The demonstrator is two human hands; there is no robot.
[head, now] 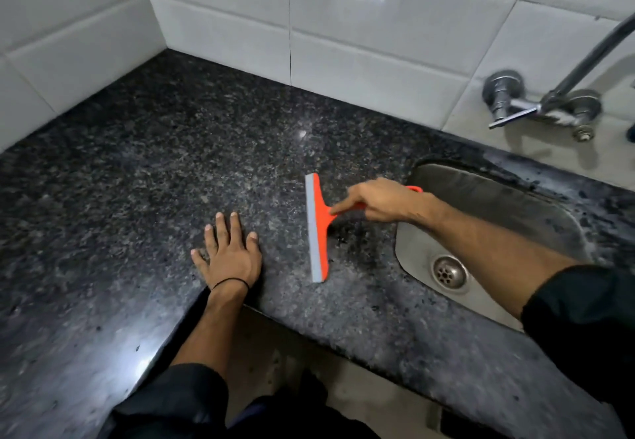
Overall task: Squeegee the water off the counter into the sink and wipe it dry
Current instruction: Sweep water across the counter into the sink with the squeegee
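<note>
Dark speckled granite worktop (144, 170), corner-shaped, white tiled walls (378, 36) behind and to the left. Steel sink (488, 205) set into the worktop at right, drain (448, 272) near its front end. Chrome tap (543, 105) on the wall above the sink.

Orange squeegee (318, 229) on the worktop just left of the sink, grey blade edge down on the stone, facing left, running roughly front to back. Handle pointing right, toward the sink.

Right hand (381, 199) closed around the squeegee handle, index finger stretched along it toward the blade. Forearm crossing above the sink, black sleeve (584, 318) pushed up.

Left hand (228, 253) flat on the worktop, palm down, fingers spread, holding nothing; just left of the blade, not touching it. Thin black band (230, 282) at the wrist.

Dull greyish film on the stone left of the blade; darker patch right of it.
</note>
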